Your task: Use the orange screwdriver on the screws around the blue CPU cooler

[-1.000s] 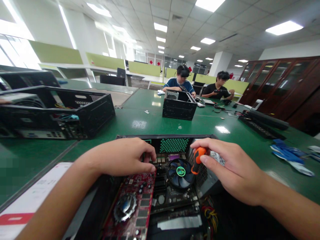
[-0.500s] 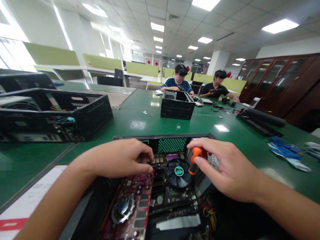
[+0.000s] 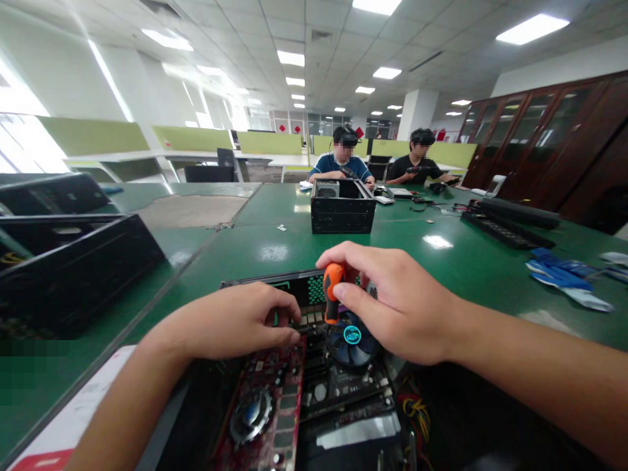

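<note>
An open black computer case [image 3: 275,280] lies in front of me. Inside it are a red graphics card [image 3: 289,400] with a silver round fan and, to the right, a dark CPU cooler fan [image 3: 352,353]. My left hand [image 3: 240,320] is bent over the far end of the card, thumb at its corner; the curled fingers are partly hidden. Between thumb and fingers my right hand [image 3: 392,304] holds an orange and black screwdriver [image 3: 333,288], handle near upright, over the far left side of the cooler. No shaft shows below the handle.
Another black case [image 3: 78,275] stands at the left, a smaller one [image 3: 343,216] farther back. Two people sit across the green table [image 3: 235,252]. Blue and white gloves [image 3: 564,275] and black keyboard-like items [image 3: 505,222] lie at the right. Coloured cables [image 3: 415,412] are inside my case.
My right hand has moved left with the screwdriver, from the cooler's right side to its far left side. My left hand stays at the graphics card. The view has shifted slightly.
</note>
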### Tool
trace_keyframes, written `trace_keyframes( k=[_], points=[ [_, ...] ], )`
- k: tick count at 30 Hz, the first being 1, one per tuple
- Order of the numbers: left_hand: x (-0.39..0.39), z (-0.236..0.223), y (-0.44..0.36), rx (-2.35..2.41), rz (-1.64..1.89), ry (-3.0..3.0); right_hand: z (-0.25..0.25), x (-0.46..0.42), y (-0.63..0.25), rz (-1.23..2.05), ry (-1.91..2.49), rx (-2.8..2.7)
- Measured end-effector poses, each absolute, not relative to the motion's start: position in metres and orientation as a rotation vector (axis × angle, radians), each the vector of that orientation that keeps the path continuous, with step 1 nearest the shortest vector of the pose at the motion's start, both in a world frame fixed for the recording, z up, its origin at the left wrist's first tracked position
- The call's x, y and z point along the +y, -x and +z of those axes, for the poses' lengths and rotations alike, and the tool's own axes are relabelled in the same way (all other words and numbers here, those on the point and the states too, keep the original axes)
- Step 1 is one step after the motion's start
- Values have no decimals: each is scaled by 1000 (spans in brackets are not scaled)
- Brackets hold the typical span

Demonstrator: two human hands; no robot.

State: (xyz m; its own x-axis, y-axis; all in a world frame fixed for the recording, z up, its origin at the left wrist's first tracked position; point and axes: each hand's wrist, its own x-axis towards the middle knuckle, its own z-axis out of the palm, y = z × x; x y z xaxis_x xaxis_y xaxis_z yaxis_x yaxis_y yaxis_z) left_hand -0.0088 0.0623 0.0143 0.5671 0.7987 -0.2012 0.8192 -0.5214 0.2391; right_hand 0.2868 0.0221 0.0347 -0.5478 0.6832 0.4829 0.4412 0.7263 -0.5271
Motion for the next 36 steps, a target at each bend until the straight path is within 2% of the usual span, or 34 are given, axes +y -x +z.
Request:
trace_keyframes(
  k=[7,36],
  points=[
    [60,15,9,1335,-81,-2505,12,30,-284,468,827,-2225],
    [60,15,7,1372,-111,-2473,9,30,-282,492,904,-2269]
  ],
)
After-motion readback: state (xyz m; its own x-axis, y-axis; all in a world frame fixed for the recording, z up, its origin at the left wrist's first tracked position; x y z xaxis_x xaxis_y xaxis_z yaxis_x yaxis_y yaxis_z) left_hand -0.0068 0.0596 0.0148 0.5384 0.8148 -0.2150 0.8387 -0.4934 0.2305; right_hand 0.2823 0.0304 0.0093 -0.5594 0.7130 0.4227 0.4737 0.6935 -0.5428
